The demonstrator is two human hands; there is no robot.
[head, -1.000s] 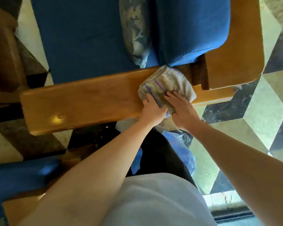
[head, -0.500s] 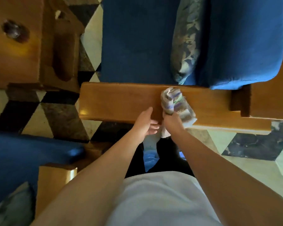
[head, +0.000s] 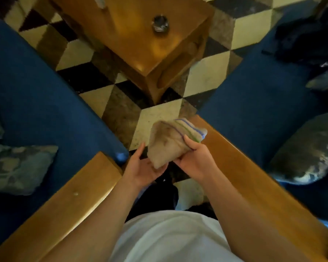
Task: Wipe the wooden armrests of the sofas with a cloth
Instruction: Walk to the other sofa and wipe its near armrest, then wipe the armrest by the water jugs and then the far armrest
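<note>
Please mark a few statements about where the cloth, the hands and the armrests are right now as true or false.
1. The cloth is held in the air between both hands. True.
2. The cloth is spread flat on the right armrest. False: it is bunched up, off the wood.
3. The left hand is under the cloth, palm up. True.
4. The right hand is empty. False: it grips the cloth.
5. The side table is bare. False: a small dark object sits on it.

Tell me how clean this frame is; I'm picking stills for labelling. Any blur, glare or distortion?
Head view: dim, warm light; motion blur smears the table and floor; glare streaks on the left armrest and table corner; wide-angle bending splays both sofas outward; cloth and both hands, left and right, are fairly sharp.
</note>
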